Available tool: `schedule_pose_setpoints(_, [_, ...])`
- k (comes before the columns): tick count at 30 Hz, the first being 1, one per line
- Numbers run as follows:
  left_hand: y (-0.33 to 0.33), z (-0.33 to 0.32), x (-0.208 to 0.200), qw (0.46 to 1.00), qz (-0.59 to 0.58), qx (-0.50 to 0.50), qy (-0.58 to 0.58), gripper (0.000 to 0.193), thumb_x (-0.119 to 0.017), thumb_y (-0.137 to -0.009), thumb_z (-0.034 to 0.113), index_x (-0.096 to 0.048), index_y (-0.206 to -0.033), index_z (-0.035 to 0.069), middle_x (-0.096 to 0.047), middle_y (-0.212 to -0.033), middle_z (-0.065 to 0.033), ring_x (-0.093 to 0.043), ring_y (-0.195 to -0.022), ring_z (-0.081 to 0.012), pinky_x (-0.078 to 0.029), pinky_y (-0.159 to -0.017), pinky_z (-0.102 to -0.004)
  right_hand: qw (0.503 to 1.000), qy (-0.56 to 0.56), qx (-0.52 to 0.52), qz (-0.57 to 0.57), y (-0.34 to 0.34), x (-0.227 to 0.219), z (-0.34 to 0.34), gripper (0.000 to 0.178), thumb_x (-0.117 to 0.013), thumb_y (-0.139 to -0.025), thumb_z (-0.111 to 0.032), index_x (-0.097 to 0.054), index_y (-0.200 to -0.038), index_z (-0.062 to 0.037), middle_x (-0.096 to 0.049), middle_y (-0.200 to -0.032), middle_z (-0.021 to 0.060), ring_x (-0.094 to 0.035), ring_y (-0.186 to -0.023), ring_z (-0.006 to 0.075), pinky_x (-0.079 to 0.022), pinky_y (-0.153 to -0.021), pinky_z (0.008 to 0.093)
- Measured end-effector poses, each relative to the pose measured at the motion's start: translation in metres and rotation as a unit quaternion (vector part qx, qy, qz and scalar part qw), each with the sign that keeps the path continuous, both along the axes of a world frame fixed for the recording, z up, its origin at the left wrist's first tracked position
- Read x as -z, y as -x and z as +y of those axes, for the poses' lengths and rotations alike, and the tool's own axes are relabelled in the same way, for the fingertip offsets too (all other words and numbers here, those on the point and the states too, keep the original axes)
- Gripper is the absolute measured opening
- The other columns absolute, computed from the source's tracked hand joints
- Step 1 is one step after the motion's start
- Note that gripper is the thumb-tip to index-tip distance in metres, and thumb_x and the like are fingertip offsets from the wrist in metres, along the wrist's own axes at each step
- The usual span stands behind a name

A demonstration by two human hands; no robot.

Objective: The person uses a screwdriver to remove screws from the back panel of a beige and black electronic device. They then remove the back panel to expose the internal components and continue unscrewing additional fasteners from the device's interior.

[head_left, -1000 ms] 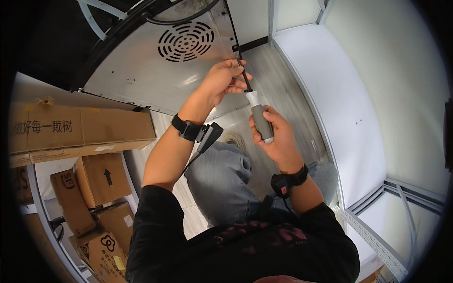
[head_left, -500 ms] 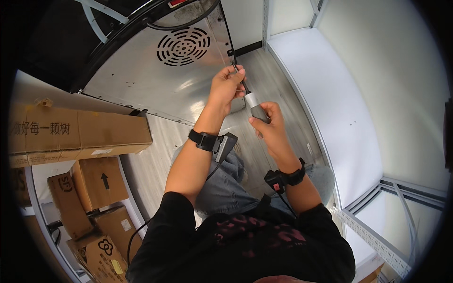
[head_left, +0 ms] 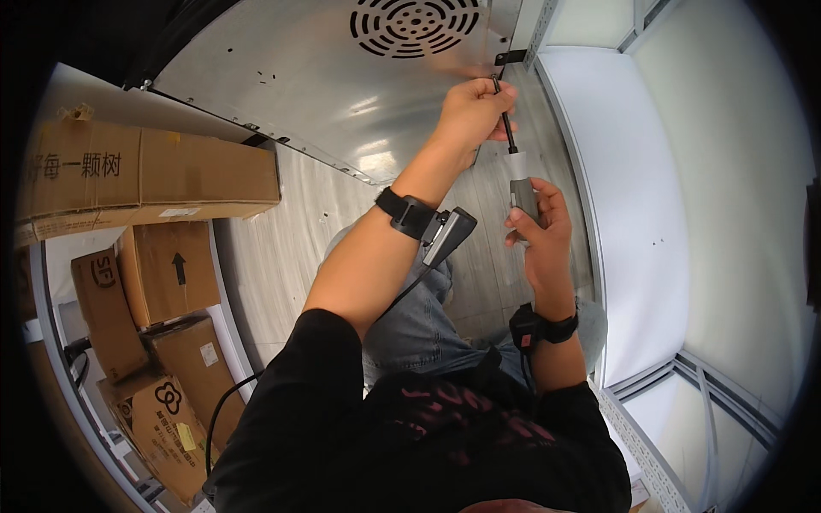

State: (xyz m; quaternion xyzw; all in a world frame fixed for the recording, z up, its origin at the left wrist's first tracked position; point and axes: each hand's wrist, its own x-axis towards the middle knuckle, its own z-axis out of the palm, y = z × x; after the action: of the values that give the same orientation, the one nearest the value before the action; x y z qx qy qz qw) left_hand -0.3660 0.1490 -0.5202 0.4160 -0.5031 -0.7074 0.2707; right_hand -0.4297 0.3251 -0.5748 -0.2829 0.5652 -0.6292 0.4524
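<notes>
Compared with half a second ago, the view has swung closer to the brushed sheet-metal panel with the round vent grille [head_left: 342, 94], and the left hand [head_left: 469, 111] has reached farther up along the panel's right edge. That hand is closed around the thin black shaft of the grey-handled screwdriver [head_left: 520, 175], pinching it near the tip, which meets the panel just below a small black bracket [head_left: 510, 57]. The right hand [head_left: 539, 227] is wrapped round the grey handle lower down, fingers curled shut on it. Judging from this, the tool now sits at a fixing point on the panel edge, with the left hand steadying the tip.

Room is tight on the right: a white wall panel [head_left: 624, 214] runs just beside the tool and the right forearm. On the left, stacked brown cardboard boxes [head_left: 154, 179] stand near the panel's lower edge, well apart from the hands. Between them, the pale wood-grain floor [head_left: 282, 248] and the person's knees in blue jeans [head_left: 410, 316] leave a narrow lane for the elbows.
</notes>
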Motion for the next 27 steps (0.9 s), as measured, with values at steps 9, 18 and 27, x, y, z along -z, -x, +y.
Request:
schedule_pose_setpoints(9, [0.0, -0.003, 0.004, 0.999, 0.031, -0.026, -0.019, 0.018, -0.057, -0.091, 0.017, -0.061, -0.102, 0.003, -0.061, -0.082, -0.0033, -0.062, -0.067, -0.0131, -0.049, -0.055, -0.0235, 0.858, 0.077, -0.186, -0.473, 0.014, -0.01, -0.001, 0.052, -0.056, -0.088, -0.017, -0.034, -0.132, -0.0004, -0.054, -0.101, 0.0143, -0.061, -0.082, 0.0252, -0.051, -0.053, 0.0265])
schedule_pose_setpoints(18, [0.0, -0.003, 0.006, 0.999, -0.041, 0.0, 0.013, 0.019, -0.059, -0.09, 0.018, -0.061, -0.103, 0.004, -0.062, -0.082, -0.0018, -0.06, -0.068, -0.0113, -0.049, -0.058, -0.0227, 0.999, 0.034, -0.015, -0.007, -0.001, 0.008, -0.004, 0.048, -0.059, -0.085, -0.009, -0.038, -0.127, -0.0015, -0.051, -0.106, 0.0129, -0.061, -0.083, 0.0206, -0.051, -0.053, 0.0265])
schedule_pose_setpoints(27, [-0.003, -0.005, 0.011, 0.997, 0.066, -0.018, -0.04, 0.018, -0.054, -0.092, 0.011, -0.058, -0.106, 0.001, -0.064, -0.085, -0.0049, -0.063, -0.072, -0.0137, -0.054, -0.064, -0.0273, 0.939, 0.023, -0.117, -0.321, 0.012, -0.002, 0.003, 0.047, -0.053, -0.089, -0.017, -0.037, -0.13, 0.0, -0.053, -0.107, 0.0113, -0.061, -0.085, 0.0235, -0.051, -0.052, 0.0272])
